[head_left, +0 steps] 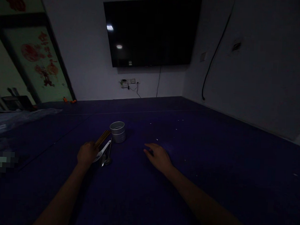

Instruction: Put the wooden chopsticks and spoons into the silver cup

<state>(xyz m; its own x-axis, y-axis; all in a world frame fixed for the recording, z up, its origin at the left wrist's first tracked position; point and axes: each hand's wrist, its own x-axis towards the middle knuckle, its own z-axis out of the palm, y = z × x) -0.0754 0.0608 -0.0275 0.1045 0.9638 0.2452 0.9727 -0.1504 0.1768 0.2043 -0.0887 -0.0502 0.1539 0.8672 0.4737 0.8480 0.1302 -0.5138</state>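
Observation:
My left hand rests on the dark blue table, fingers curled round a bundle of wooden chopsticks that points up and to the right. Right beside that hand lie a white spoon and a metal spoon. A small white perforated holder cup stands upright just beyond the chopstick tips. My right hand lies flat on the table to the right of the cup, fingers stretched out, holding nothing.
A dark wall-mounted screen hangs ahead, with a socket and cables below it. Clear plastic sheeting lies on the table at the left. A door with red decorations stands at the left.

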